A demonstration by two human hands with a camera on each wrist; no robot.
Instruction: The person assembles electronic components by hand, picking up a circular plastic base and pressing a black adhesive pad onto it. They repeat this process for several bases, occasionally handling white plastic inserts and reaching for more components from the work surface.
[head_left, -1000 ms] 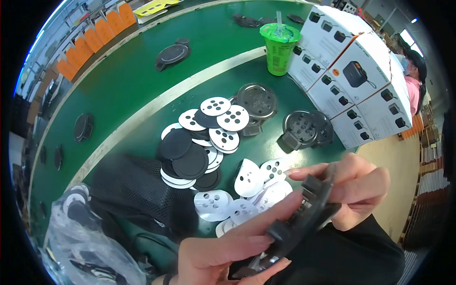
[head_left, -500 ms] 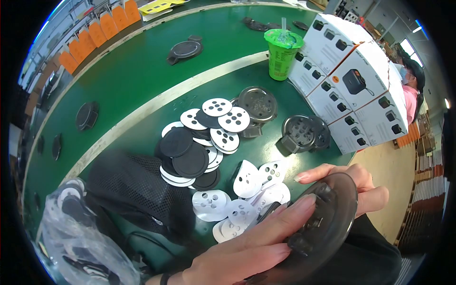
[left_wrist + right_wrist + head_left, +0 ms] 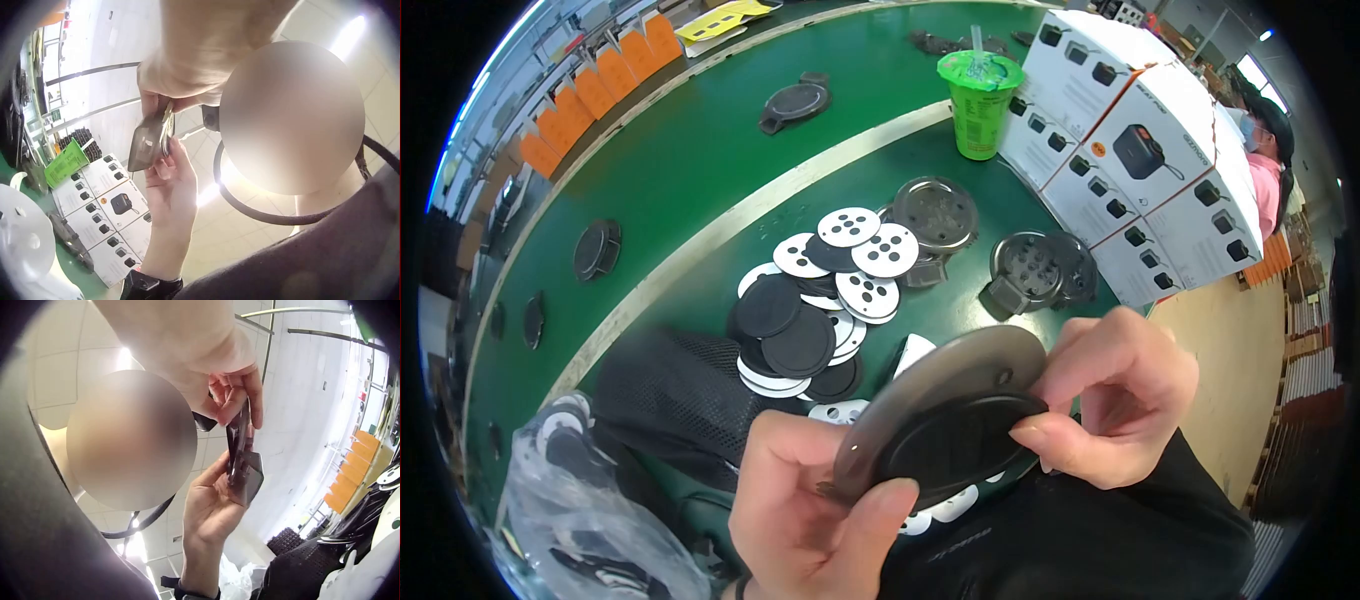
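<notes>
A smoky translucent round cover [image 3: 990, 352] is held up in front of me, tilted, with a black round pad [image 3: 948, 445] against its near face. My left hand [image 3: 795, 510] grips the cover's left edge, thumb in front and fingers behind. At the right edge, my right hand [image 3: 1115, 395] pinches the pad's rim between thumb and forefinger. Seen edge-on in the left wrist view, the cover [image 3: 145, 147] sits between both hands; the right wrist view also has the cover [image 3: 253, 478] there. Below it, white perforated discs [image 3: 955, 503] are partly hidden.
A pile of black and white discs [image 3: 800, 340] lies on the green table. Two smoky covers [image 3: 935, 215] rest behind, near stacked printed boxes [image 3: 1140, 200] and a green cup [image 3: 980, 110]. A black mesh bag [image 3: 690, 400] and clear plastic bag [image 3: 590, 510] lie left.
The cover has been turned over and raised, from edge-on with clips showing to its pad side facing me. My right hand has come onto the pad's rim.
</notes>
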